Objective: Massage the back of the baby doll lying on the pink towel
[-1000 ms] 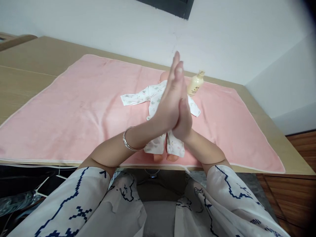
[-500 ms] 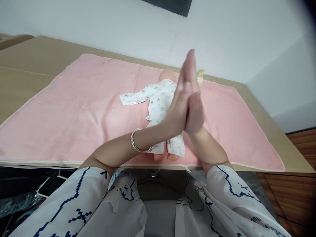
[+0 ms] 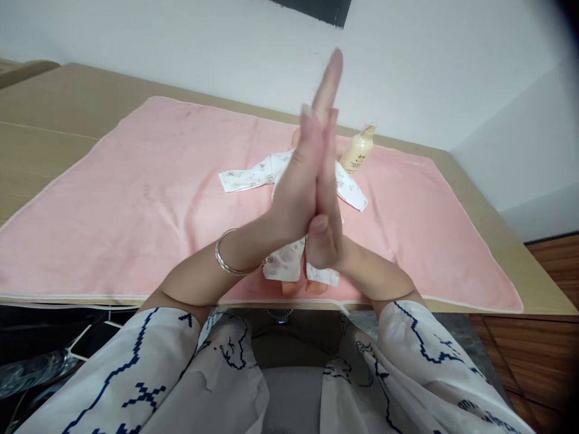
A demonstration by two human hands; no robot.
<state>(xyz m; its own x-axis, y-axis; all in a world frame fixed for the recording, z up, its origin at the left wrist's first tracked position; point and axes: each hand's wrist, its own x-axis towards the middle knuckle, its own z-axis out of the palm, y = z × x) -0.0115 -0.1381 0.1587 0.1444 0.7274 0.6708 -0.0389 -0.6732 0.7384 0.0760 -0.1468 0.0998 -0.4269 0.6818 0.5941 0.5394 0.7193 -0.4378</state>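
Observation:
My left hand (image 3: 296, 184) and my right hand (image 3: 328, 208) are pressed palm to palm above the doll, fingers stretched upward and slightly blurred. Nothing shows between them. A silver bangle (image 3: 220, 256) circles my left wrist. Beneath my hands a baby doll in white patterned clothes (image 3: 253, 173) lies with its arms spread and its feet (image 3: 292, 288) towards me. My hands cover most of its head and trunk. Beyond the doll's right-hand sleeve lies a cream-coloured pump bottle (image 3: 358, 150), tilted in view.
A pink blanket (image 3: 145, 199) with a pale edge covers much of the wooden table (image 3: 58, 99). The white wall (image 3: 203, 54) rises behind it. A clear plastic bottle (image 3: 36, 371) is below the table at left, and wooden panelling (image 3: 534, 349) stands at right.
My joined palms have slid against each other, the right hand dropping and shifting left, the left hand moving left. The pump bottle and the doll's far sleeve have come into view.

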